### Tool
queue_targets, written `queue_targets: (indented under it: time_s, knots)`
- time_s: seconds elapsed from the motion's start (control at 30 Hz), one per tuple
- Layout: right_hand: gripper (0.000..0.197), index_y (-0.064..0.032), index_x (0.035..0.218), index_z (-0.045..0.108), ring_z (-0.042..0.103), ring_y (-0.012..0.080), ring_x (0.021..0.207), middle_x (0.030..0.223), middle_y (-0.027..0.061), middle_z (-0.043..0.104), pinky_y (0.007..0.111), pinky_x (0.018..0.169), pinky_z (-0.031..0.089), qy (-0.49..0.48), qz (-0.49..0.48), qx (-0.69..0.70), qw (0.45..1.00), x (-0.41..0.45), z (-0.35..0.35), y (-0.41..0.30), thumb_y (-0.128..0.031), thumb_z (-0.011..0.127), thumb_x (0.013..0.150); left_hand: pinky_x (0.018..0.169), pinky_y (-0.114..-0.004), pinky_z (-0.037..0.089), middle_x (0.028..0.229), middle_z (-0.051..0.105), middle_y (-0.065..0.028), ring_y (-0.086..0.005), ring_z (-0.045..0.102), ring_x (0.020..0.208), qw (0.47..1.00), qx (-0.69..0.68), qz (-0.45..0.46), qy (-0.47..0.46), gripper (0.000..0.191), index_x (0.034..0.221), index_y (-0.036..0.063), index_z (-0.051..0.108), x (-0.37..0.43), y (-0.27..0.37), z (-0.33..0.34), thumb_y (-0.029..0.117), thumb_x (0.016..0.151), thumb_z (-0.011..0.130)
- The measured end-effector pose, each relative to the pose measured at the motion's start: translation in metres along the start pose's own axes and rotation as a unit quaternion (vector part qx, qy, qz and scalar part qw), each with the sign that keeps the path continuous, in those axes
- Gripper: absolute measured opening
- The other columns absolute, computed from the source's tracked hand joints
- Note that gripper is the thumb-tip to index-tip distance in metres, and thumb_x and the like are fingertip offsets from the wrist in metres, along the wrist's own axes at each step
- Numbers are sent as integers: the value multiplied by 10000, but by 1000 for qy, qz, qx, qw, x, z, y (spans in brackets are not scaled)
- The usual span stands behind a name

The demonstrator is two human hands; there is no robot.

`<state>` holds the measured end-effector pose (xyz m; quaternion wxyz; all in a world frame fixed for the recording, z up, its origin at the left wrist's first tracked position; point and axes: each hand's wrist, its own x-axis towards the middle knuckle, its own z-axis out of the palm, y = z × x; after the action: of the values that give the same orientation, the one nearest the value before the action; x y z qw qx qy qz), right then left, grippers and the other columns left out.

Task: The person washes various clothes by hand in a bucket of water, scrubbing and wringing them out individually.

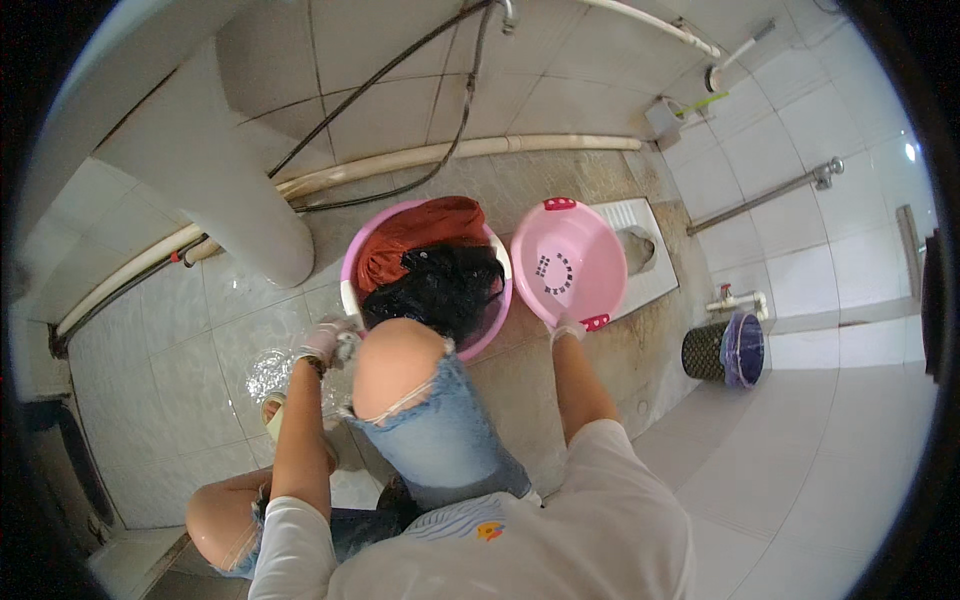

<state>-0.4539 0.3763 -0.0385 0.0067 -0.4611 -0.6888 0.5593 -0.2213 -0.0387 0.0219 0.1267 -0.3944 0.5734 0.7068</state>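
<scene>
My left hand [325, 341], in a thin pale glove, holds a small wet greyish cloth [346, 348] beside my knee, left of a pink and white basin [351, 298]. In that basin lie a rust-red garment [420, 229] and a black garment [442, 289], both wet-looking. My right hand [568, 328], gloved too, grips the near rim of a pink plastic basin [574, 262] next to its red handle. This second basin is tilted, its inside showing dark printed characters and no laundry. It overlaps the squat toilet's edge.
A white squat toilet [664, 281] lies behind the pink basin. A patterned waste bin [705, 352] with a purple liner stands at the right. The white pedestal [262, 232] rises at the left, and a dark hose [457, 135] hangs by the wall pipe. Water glistens on the floor tiles.
</scene>
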Motion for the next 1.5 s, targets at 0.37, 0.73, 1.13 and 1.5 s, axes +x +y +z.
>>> queue_targets:
  time_s: [0.37,0.73,1.13,1.5]
  knots:
    - [495,-160,1115,603,578,248,1022,1049,119,624,409,896,416,-102,-446,-736,499,19,134,-78,-508,549,766,435,-354,473,665,593,-113,-242,565,503,969,-238,-66,-29,176,802,18,559,52,-45,32,192,807,537]
    - [350,-59,1051,634,550,252,1067,1136,84,603,380,847,446,-264,-464,-752,387,-60,183,-99,-304,449,883,446,-416,432,663,580,-74,-255,536,568,916,-374,-127,75,268,819,117,581,26,-74,24,335,828,425]
    - [418,-30,1098,575,569,186,970,1087,85,605,326,816,437,-575,-96,-469,664,-146,165,-58,-372,471,881,539,-397,466,694,608,-84,-256,560,590,849,-468,-72,234,255,820,83,587,-59,-114,-22,314,845,481]
    - [375,-6,981,638,624,244,841,972,163,643,390,756,470,-537,-534,-587,286,-272,163,-147,-310,433,900,367,-327,400,568,547,-59,-206,485,398,808,-478,-61,338,261,682,100,513,-93,-166,-100,282,856,446]
